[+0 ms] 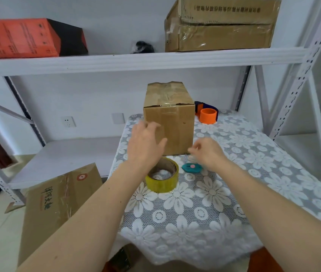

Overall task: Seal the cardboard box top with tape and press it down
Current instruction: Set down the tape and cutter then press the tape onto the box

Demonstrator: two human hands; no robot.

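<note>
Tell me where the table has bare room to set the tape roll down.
The near lace tablecloth, between the yellow tape roll and the table's front edge, is free, as is the right side past the teal cutter. It is crowded around the brown cardboard box, with both hands in front and the orange tape dispenser behind it.

The cardboard box [169, 118] is standing on the table [253, 173], with the tape roll [162, 180] lying before it, the small cutter [192, 167] lying right of the roll, and the tape dispenser [207, 112] sitting behind the box's right side.
</note>
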